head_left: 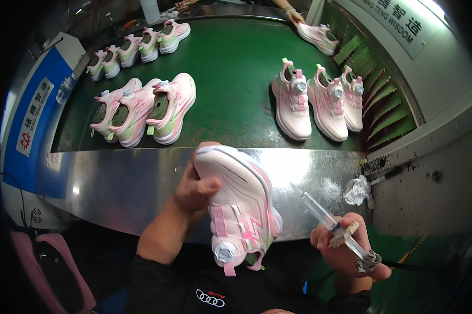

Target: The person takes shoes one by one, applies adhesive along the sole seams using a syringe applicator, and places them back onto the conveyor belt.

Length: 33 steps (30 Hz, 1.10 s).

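Green belting [230, 63] is stretching away beyond both our hands, and a steel ledge [120, 183] is running along its near edge. Well out to the left of our left hand [190, 192], a blue machine panel [42, 99] is standing beside the belt. Between that panel and the hand, and farther from us, five shoes [148, 48] are sitting in a back row, while three nearer shoes [135, 125] are lying close together, toes pointing away.

Our left hand is firmly gripping the toe end of a pink-and-white held shoe [241, 193], the thumb pressing on its upper. This shoe is lying immediately right of the hand, above the ledge; its long axis is running away from our body, toe outward and leaning slightly left, with its white dial [225, 253] sitting nearest us.

Our right hand [345, 261] is grasping a clear tube tool [343, 235] that is pointing forward and left, its tip hovering near the shoe's right side, apparently not touching. So the left hand is being the nearer one.

Just beyond the right hand, a crumpled white tissue [358, 190] is resting; farther out, three dial shoes [327, 112] are facing us, and another person's hand [295, 17] is touching a last shoe [318, 39] near green flaps [382, 99].
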Motion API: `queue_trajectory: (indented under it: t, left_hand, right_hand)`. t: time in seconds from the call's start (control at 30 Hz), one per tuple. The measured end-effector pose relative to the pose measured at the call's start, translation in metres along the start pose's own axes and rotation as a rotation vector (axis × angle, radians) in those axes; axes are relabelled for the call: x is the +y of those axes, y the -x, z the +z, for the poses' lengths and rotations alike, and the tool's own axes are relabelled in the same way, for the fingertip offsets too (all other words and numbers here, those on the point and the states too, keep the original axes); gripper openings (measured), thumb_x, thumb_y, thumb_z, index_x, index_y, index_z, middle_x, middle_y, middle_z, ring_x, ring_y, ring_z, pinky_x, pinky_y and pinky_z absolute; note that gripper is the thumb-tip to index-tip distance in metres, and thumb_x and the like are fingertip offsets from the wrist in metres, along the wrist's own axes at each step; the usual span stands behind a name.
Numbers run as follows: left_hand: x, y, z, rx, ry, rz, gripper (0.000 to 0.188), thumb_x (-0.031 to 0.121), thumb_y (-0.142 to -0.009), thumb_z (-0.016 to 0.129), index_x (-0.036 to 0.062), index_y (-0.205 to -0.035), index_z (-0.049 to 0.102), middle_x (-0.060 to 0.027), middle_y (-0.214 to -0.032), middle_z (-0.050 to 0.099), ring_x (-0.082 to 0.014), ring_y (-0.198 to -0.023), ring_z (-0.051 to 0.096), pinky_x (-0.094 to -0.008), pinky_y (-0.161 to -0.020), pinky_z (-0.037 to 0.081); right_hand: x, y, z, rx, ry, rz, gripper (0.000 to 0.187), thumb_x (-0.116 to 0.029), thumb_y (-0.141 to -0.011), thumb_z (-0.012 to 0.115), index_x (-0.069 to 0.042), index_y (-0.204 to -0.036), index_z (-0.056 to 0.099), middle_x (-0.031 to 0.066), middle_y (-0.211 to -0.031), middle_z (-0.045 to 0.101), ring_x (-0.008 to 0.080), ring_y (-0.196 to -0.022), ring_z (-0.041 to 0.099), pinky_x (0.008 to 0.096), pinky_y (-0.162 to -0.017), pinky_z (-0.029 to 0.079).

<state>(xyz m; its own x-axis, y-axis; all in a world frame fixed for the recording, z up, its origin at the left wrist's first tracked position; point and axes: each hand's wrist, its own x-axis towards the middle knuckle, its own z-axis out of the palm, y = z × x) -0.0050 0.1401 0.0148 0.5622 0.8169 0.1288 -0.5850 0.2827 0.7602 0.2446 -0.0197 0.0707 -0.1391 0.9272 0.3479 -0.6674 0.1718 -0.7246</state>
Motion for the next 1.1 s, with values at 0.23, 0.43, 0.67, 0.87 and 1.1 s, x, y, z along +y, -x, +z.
queue_trajectory:
  t: [0.23,0.43,0.67,0.87,1.1]
  left_hand:
    - [0.007,0.009,-0.003,-0.119,-0.045,0.047,0.059,0.005,-0.063,0.076,0.0057,-0.116,0.051,-0.0067,-0.107,0.058,-0.0163,-0.101,0.055,-0.0327,-0.087,0.045]
    - [0.005,0.002,0.005,-0.271,-0.146,0.15,0.061,0.007,-0.059,0.079,0.004,-0.112,0.049,-0.0221,-0.108,0.059,-0.0291,-0.101,0.059,-0.04,-0.086,0.049]
    - [0.011,0.006,0.009,-0.282,-0.097,0.141,0.064,0.01,-0.058,0.081,0.0032,-0.113,0.049,-0.0225,-0.108,0.06,-0.0298,-0.102,0.06,-0.0407,-0.087,0.049]
    - [0.009,0.002,0.004,-0.312,-0.176,0.173,0.064,0.011,-0.059,0.081,0.0021,-0.113,0.049,-0.0236,-0.109,0.059,-0.0301,-0.102,0.06,-0.0401,-0.087,0.049]
    - [0.013,0.006,0.006,-0.235,-0.18,0.169,0.062,0.009,-0.059,0.079,0.002,-0.112,0.048,-0.0225,-0.108,0.06,-0.029,-0.1,0.061,-0.0391,-0.086,0.049]
  right_hand:
    - [0.012,-0.036,0.031,-0.096,-0.114,0.041,0.102,-0.075,-0.061,0.065,0.001,-0.125,0.042,0.0204,-0.1,0.057,0.0269,-0.09,0.049,0.0365,-0.079,0.036]
    - [0.011,-0.049,0.038,-0.108,-0.119,0.108,0.1,-0.073,-0.061,0.067,0.001,-0.124,0.043,0.0182,-0.104,0.055,0.0271,-0.092,0.049,0.0357,-0.079,0.036]
    - [0.015,-0.052,0.039,-0.125,-0.101,0.163,0.101,-0.075,-0.062,0.065,0.0,-0.125,0.04,0.0181,-0.103,0.052,0.0259,-0.093,0.048,0.0346,-0.079,0.037]
    - [0.012,-0.052,0.038,-0.135,-0.031,0.148,0.1,-0.074,-0.063,0.065,0.001,-0.124,0.041,0.0178,-0.104,0.051,0.0255,-0.095,0.049,0.0337,-0.08,0.038]
    - [0.011,-0.049,0.04,-0.081,0.028,0.136,0.096,-0.072,-0.063,0.066,0.001,-0.121,0.045,0.0161,-0.1,0.054,0.0257,-0.093,0.05,0.0334,-0.074,0.039]
